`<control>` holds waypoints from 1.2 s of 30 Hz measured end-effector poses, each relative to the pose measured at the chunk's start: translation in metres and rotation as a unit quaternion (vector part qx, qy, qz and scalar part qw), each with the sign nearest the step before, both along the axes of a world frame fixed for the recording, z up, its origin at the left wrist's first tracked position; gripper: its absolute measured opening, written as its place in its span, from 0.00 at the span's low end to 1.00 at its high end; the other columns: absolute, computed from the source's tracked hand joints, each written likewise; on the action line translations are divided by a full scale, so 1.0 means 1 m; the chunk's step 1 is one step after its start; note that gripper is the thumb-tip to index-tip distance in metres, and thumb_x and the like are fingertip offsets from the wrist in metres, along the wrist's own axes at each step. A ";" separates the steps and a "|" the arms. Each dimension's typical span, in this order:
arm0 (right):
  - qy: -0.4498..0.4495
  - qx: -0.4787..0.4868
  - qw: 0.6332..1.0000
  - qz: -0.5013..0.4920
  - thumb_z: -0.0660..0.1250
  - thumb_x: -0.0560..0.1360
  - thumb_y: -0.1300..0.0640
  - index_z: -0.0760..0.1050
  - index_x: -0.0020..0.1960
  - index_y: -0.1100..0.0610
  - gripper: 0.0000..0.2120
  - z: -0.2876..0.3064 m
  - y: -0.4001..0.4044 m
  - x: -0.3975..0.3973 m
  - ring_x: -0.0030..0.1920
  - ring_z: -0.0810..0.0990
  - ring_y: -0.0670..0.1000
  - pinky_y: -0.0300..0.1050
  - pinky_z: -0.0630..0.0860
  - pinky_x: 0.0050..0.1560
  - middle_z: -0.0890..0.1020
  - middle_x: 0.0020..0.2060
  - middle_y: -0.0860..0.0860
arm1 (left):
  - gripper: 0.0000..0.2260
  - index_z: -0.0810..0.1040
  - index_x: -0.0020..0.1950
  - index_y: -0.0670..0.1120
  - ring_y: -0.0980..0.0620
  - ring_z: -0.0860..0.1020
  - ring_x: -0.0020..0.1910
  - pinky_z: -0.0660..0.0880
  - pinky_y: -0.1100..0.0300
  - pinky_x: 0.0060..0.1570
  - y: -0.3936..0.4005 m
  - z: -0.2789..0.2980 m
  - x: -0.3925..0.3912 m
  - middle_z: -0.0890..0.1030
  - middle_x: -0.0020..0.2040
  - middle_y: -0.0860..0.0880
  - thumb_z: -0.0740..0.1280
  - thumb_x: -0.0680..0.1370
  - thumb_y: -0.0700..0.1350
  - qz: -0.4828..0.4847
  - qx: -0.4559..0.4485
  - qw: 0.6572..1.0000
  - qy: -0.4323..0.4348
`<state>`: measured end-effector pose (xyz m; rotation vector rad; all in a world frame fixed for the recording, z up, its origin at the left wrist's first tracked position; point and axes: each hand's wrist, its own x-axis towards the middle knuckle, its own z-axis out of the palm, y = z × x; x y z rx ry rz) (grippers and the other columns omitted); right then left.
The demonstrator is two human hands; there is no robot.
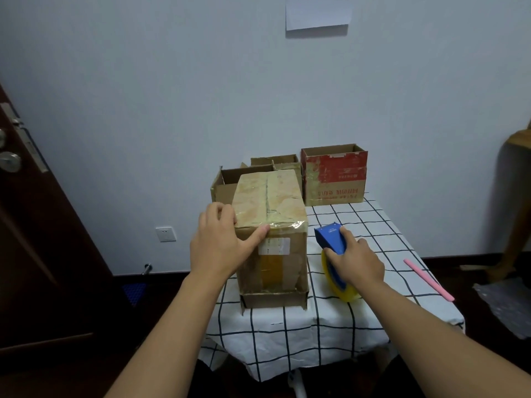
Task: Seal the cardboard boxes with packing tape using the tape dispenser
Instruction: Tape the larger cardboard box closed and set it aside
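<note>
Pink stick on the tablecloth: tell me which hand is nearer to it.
Right. The right hand grips the blue tape dispenser just left of the pink stick, with bare cloth between. The left hand rests on the tall cardboard box, farther left.

glossy taped cardboard box point(270, 214), plastic dispenser point(330, 237)

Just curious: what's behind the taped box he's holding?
Behind the taped box stand two open brown boxes, flaps up, and a red box farther right. Their lower parts and insides are hidden, so I can't tell what they hold.
</note>
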<state>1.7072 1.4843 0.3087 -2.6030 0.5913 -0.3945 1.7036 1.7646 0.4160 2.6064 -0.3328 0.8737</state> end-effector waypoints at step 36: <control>-0.013 -0.003 1.000 0.001 0.59 0.75 0.34 0.55 0.75 0.40 0.32 -0.003 -0.002 0.000 0.43 0.70 0.55 0.48 0.68 0.39 0.67 0.48 0.50 | 0.12 0.78 0.62 0.58 0.55 0.68 0.63 0.70 0.56 0.58 -0.065 0.041 -0.016 0.71 0.68 0.56 0.62 0.80 0.56 -0.273 0.193 0.937 0.102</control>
